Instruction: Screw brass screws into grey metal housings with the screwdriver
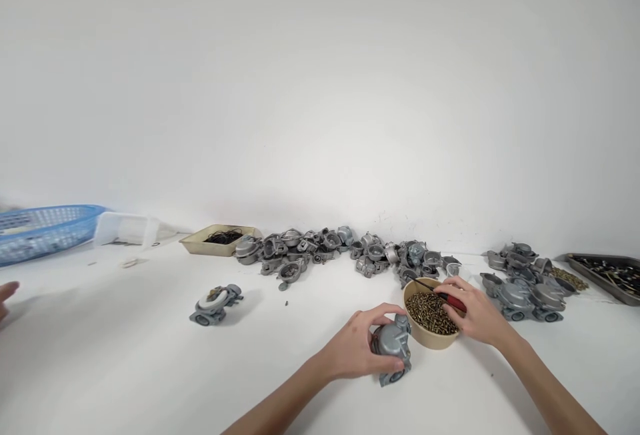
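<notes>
My left hand is wrapped round a grey metal carburetor, which stands on the white table. My right hand holds a screwdriver by its red and black handle, with the shaft pointing left across the bowl. Under the right fingers is a round cream bowl full of small brass-coloured screws; the fingertips reach in among them. Whether they pinch a screw I cannot tell. Farther left, another carburetor with a white part on top sits by itself.
Carburetor parts lie heaped along the wall. More grey bodies stand at the right, beside a dark tray. A cream tray holds black rings. A blue basket, a clear plastic container and another person's hand are left.
</notes>
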`<state>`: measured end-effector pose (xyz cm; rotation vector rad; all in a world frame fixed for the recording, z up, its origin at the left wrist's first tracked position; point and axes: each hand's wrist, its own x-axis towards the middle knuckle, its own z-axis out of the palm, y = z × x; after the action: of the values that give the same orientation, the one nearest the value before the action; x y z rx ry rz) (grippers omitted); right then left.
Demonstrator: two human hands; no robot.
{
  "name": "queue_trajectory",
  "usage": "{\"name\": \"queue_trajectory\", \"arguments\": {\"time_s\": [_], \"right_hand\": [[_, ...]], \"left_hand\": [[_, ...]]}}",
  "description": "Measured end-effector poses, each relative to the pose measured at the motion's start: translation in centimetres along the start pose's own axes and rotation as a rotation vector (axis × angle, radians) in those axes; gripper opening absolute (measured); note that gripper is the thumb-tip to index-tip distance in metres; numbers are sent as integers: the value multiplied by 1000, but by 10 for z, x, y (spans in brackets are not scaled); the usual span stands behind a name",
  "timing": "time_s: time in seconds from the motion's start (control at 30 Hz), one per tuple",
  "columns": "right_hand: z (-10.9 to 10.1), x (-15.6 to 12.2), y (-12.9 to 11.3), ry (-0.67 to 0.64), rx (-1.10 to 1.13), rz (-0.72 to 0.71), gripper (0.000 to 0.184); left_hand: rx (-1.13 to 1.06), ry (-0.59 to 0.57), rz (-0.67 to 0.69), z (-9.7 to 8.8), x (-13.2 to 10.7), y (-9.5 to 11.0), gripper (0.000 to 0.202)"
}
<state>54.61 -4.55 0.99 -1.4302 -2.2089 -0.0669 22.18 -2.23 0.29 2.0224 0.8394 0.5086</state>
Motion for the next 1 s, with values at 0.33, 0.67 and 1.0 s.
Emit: {"name": "queue_trajectory", "arguments": {"time_s": [0.33, 0.67, 1.0], "right_hand": [[36, -11, -108, 307, 152, -310, 44], [45, -15, -119, -29, 477, -51, 49], [40, -9, -132, -124, 574, 186, 56]], "left_hand": [[113, 101, 206, -10, -2, 1, 58], [2, 191, 287, -12, 5, -17, 57], [-317, 157, 303, -1, 8, -23, 69]]}}
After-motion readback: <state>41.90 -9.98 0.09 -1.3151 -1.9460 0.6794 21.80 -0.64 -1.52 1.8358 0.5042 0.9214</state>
